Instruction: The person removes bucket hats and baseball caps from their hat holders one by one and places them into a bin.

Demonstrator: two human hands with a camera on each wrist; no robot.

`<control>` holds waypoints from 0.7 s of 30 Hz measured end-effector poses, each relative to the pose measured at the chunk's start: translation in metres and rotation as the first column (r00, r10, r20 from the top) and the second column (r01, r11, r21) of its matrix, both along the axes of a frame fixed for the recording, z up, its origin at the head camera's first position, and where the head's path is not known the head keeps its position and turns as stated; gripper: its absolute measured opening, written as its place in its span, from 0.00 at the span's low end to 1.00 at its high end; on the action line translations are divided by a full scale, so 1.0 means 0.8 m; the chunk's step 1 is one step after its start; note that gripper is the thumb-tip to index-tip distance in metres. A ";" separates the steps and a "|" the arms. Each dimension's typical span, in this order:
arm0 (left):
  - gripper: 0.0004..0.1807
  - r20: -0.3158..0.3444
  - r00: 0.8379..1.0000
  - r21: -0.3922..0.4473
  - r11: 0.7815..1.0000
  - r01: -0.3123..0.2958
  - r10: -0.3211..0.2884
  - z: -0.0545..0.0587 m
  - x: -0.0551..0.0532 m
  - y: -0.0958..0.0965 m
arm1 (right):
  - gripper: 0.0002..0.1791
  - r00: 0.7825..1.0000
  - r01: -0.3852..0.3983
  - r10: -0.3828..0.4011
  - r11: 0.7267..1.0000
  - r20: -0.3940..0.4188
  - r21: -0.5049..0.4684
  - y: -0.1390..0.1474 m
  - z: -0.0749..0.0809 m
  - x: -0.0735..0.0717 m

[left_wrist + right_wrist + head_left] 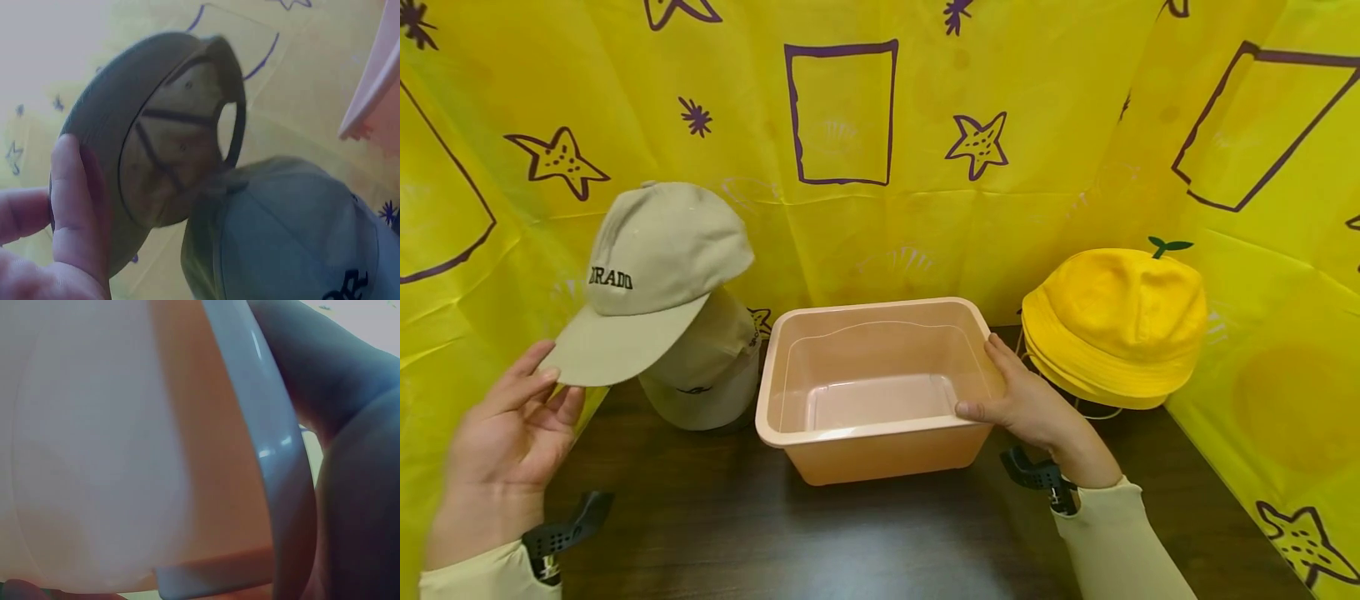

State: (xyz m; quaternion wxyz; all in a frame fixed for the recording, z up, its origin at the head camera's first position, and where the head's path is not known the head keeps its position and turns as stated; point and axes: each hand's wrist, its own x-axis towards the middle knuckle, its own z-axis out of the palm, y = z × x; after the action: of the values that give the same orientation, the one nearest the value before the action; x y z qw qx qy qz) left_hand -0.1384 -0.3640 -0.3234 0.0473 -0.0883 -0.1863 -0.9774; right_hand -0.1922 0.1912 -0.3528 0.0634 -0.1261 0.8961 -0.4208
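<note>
My left hand [512,425] pinches the brim edge of a beige baseball cap [662,242] with dark lettering. The cap is tilted above a second beige cap [700,358] at the left. In the left wrist view the held cap's hollow underside [175,144] shows, with the other cap [294,231] just below it; they overlap, and I cannot tell whether they touch. A peach plastic bin [872,454] stands in the middle with nothing inside. My right hand [1030,404] grips its right front corner, thumb over the front rim and fingers along the right side.
Yellow bucket hats [1112,325], stacked, sit right of the bin, the top one bearing a green sprout. Under everything is a dark wooden table [865,542]. A yellow printed cloth [910,233] hangs behind and at both sides.
</note>
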 end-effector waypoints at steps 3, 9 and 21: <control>0.22 -0.041 0.997 -0.047 0.997 0.059 -0.061 0.008 0.000 0.009 | 0.67 1.000 0.005 -0.005 1.000 0.002 0.000 0.000 -0.001 -0.001; 0.25 -0.099 0.976 -0.176 0.969 0.175 -0.194 0.026 -0.004 0.032 | 0.67 1.000 0.001 -0.001 1.000 0.001 0.001 0.000 0.001 0.000; 0.25 -0.114 0.933 -0.410 0.871 0.270 -0.342 0.033 -0.015 0.083 | 0.68 1.000 0.005 -0.005 0.999 -0.005 0.042 0.002 0.004 0.010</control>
State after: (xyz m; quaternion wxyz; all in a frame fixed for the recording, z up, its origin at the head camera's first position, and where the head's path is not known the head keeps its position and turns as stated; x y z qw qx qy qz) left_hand -0.1505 -0.2976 -0.2969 -0.1101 -0.2135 -0.3545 -0.9037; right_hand -0.1839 0.1928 -0.3495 0.0626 -0.1234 0.9053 -0.4015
